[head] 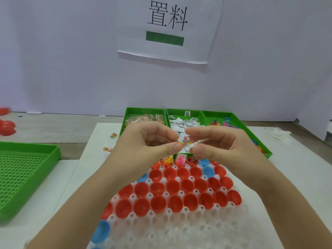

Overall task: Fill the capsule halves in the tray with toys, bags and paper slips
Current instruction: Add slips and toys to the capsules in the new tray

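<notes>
Red and blue capsule halves (158, 202) fill our white tray (179, 229). Our left hand (143, 144) and right hand (224, 144) both pinch one clear bag (186, 143).

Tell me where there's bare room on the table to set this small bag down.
Bare white mat lies right of the toy bin and the capsule tray. A narrower strip runs between the capsule tray and the empty green tray. Crowded: the bins at the back, with loose bags beside them.

Factory packing station: posted wall sign (168, 27), green supply bins (143, 109).
</notes>
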